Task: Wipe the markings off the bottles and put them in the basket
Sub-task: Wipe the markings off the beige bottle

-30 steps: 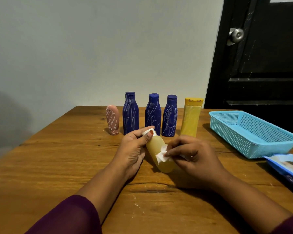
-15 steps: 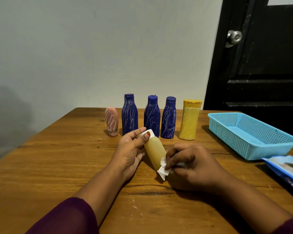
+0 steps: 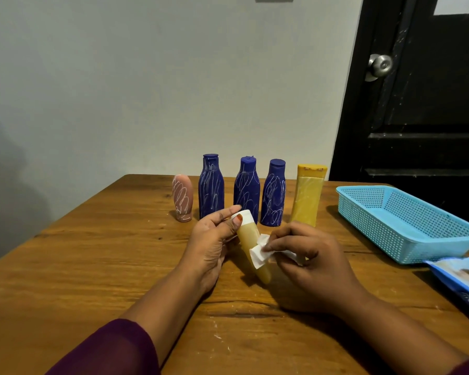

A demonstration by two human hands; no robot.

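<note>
My left hand (image 3: 213,240) holds a small yellow bottle with a white cap (image 3: 251,239), thumb on the cap, the bottle tilted above the table. My right hand (image 3: 306,262) pinches a white wipe (image 3: 259,253) against the bottle's side. Behind stand a pink bottle (image 3: 182,197), three blue bottles (image 3: 211,186) (image 3: 246,186) (image 3: 273,193) covered in white scribbles, and a taller yellow bottle (image 3: 307,196). The light blue basket (image 3: 406,226) sits at the right with nothing in it.
A blue wipes packet (image 3: 460,280) lies at the right edge, just in front of the basket. The wooden table (image 3: 92,266) meets a grey wall behind. A black door with a metal knob (image 3: 379,64) is at the back right.
My right hand slid the wipe down toward the bottle's base and back up to its middle. The left hand kept its hold on the cap end.
</note>
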